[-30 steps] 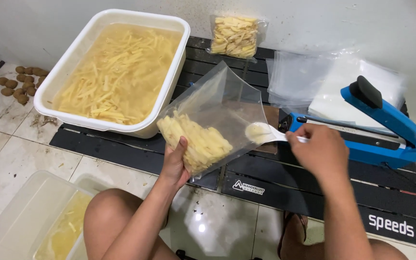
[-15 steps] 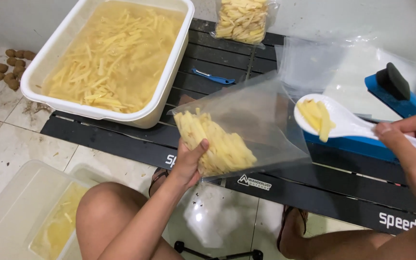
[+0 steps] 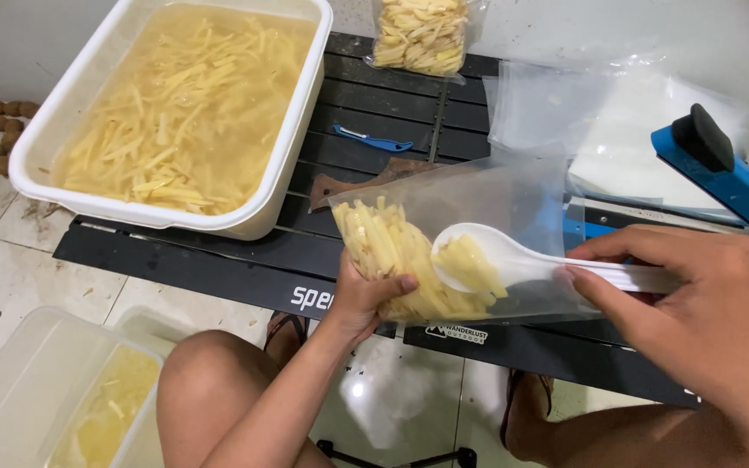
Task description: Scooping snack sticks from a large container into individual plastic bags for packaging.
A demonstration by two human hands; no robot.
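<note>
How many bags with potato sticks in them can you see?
2. One bag is held in the left hand at the table's front; a filled bag lies at the table's far edge. Others may be out of view.

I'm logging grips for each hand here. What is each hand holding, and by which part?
Left hand grips the clear bag by its filled bottom. Right hand holds the white spoon by its handle end.

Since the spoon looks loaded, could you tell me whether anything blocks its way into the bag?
Nothing visible does. The spoon in the right hand already has its bowl of fries inside the bag, which the left hand holds.
</note>
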